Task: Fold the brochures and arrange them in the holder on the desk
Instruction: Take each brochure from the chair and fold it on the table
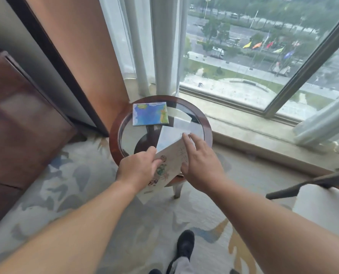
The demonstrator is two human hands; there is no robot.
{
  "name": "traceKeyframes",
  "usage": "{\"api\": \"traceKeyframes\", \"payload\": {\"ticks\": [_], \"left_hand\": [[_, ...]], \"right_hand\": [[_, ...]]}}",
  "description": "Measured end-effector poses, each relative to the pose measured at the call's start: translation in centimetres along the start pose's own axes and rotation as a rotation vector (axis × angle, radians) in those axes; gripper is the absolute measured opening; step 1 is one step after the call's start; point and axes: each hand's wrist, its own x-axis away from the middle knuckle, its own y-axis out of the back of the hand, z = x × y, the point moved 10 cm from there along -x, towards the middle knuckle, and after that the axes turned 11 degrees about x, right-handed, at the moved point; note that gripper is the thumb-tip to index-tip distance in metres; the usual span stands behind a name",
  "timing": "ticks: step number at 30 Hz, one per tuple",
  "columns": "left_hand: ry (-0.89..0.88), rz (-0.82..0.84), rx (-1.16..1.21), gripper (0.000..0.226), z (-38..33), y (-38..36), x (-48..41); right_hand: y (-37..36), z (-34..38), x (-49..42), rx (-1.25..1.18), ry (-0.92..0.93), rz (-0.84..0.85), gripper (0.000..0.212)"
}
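A white brochure [171, 161] with cartoon drawings lies partly over the near edge of a small round glass-topped table [115, 135]. My left hand [140, 169] grips its left side, thumb on top. My right hand [200, 165] lies over its right side with straight fingers pointing toward the far corner. A pale sheet [174, 133] shows on the glass just beyond it. A folded blue and green brochure [150, 114] lies flat at the table's far left. No holder is visible.
A dark wooden cabinet [20, 119] stands at the left. Curtains [160, 44] and a large window with a stone sill [253, 135] are behind the table. A chair with a dark frame [313, 186] is at the right. My shoe [185, 246] is on the patterned carpet.
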Motion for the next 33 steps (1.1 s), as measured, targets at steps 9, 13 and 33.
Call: {"api": "traceKeyframes", "payload": {"ticks": [9, 13, 33], "left_hand": [[0.074, 0.024, 0.056, 0.027, 1.9, -5.3, -8.7], [0.245, 0.022, 0.192, 0.026, 4.0, -8.4, -11.2], [0.537, 0.114, 0.155, 0.042, 11.6, -17.5, -12.6]], "right_hand": [[-4.6, -5.6, -7.9, -0.074, -0.058, 0.040, 0.086], [-7.8, -7.9, -9.8, -0.053, -0.098, 0.127, 0.084], [-20.6, -8.7, -15.5, -0.045, -0.151, 0.412, 0.103]]}}
